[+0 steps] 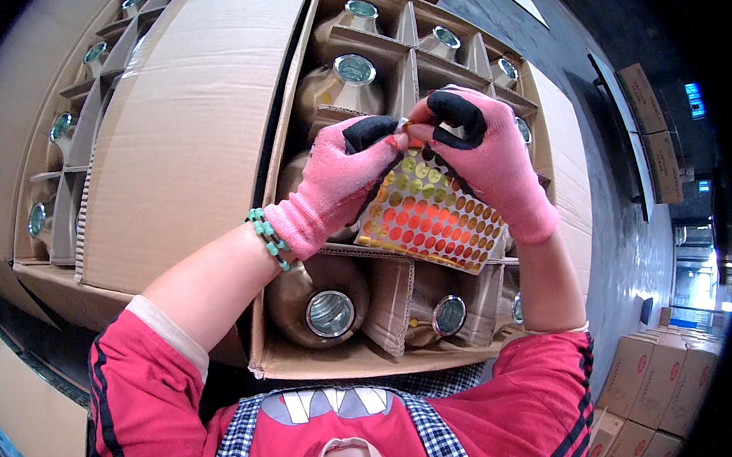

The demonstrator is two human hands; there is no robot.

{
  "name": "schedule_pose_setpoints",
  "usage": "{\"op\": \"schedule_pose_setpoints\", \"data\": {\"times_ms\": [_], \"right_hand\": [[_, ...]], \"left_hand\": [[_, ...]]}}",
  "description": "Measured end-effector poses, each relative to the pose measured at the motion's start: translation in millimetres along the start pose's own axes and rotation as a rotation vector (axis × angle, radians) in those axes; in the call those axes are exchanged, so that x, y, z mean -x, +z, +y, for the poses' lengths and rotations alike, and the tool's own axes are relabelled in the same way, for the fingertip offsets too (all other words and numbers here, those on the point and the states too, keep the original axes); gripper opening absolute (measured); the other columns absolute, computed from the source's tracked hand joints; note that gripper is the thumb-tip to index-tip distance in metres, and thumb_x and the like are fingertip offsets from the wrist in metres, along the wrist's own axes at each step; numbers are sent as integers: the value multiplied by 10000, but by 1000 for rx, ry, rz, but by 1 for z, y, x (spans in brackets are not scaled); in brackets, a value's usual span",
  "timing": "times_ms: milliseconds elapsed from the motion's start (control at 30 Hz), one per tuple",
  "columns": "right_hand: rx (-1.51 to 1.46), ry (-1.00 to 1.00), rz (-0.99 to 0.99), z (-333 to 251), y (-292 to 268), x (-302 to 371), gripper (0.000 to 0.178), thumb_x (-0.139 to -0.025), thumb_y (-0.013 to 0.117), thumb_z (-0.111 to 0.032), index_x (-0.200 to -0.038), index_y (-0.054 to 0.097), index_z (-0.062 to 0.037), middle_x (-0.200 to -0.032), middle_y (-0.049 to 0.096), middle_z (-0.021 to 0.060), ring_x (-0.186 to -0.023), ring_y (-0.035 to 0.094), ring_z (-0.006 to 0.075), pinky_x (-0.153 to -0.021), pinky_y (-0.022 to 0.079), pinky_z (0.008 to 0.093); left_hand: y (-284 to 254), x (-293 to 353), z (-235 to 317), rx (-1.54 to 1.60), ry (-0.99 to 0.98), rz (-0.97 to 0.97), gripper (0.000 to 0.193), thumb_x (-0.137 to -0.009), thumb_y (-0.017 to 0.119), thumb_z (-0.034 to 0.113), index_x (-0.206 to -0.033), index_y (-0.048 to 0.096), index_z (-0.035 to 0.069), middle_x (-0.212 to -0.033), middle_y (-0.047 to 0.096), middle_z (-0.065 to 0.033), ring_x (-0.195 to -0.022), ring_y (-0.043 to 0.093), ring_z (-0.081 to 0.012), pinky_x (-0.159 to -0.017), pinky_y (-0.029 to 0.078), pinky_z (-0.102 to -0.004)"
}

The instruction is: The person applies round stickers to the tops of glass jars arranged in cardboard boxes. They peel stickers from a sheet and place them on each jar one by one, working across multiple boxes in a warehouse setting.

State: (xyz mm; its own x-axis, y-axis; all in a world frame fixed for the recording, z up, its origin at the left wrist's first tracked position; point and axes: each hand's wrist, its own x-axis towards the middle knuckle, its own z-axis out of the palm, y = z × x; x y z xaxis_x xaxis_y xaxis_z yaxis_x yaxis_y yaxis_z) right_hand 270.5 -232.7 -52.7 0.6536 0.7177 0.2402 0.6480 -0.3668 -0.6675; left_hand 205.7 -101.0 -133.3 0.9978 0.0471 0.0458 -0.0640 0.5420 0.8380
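A sheet of round stickers (433,215) in gold, orange and red hangs between my hands over an open carton. My left hand (326,180), in a pink glove with black fingertips, pinches the sheet's upper left edge between thumb and fingers. At the top corner, my right hand (497,156), gloved alike, has thumb and forefinger closed together; whether a loose sticker is between them is too small to tell. Below lie gold-brown glass flasks (316,304) with silvery, greenish open mouths, each in its own cardboard cell. The hands and the sheet hide the middle cells.
Cardboard dividers (392,303) split the open carton (308,364). A broad flap (177,131) lies to its left, beyond which a second carton (46,272) holds more flasks. Closed boxes (657,378) are stacked at lower right on the grey floor (580,69).
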Motion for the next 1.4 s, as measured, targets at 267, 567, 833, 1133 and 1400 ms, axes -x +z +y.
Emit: {"op": "schedule_pose_setpoints", "data": {"times_ms": [267,567,833,1133,1400], "right_hand": [[107,-40,65,4,4,5,117,-662,614,-62,-749,561,-4,-716,569,114,-684,558,255,-620,436,305],[152,2,44,0,1,12,132,-661,616,-57,-766,557,-4,-750,571,116,-718,554,263,-653,433,311],[99,-39,89,-3,0,11,120,-672,613,-72,-762,552,-20,-731,564,101,-710,546,267,-650,435,309],[90,-352,154,10,-7,-5,100,-650,588,-5,-734,539,-22,-853,574,87,-735,555,221,-702,428,295],[514,276,173,213,-86,-95,252,-651,659,-283,-783,619,-73,-765,604,113,-684,567,242,-668,436,309]], "left_hand": [[-1,-1,-2,-70,11,-2,193,-761,589,121,-916,573,8,-813,581,-14,-747,516,-63,-691,427,-206],[2,1,1,-92,-9,-20,173,-768,581,112,-901,575,1,-812,583,-15,-738,514,-59,-668,428,-201],[-1,0,-1,2,-50,-32,211,-769,590,143,-925,566,2,-850,585,-28,-770,530,-76,-708,439,-221],[-3,-2,0,-22,-39,51,222,-755,609,164,-908,581,6,-813,582,-10,-736,524,-64,-674,437,-213],[2,-3,0,-101,-100,100,249,-731,637,200,-887,596,11,-760,581,2,-682,523,-62,-631,429,-196]]}}
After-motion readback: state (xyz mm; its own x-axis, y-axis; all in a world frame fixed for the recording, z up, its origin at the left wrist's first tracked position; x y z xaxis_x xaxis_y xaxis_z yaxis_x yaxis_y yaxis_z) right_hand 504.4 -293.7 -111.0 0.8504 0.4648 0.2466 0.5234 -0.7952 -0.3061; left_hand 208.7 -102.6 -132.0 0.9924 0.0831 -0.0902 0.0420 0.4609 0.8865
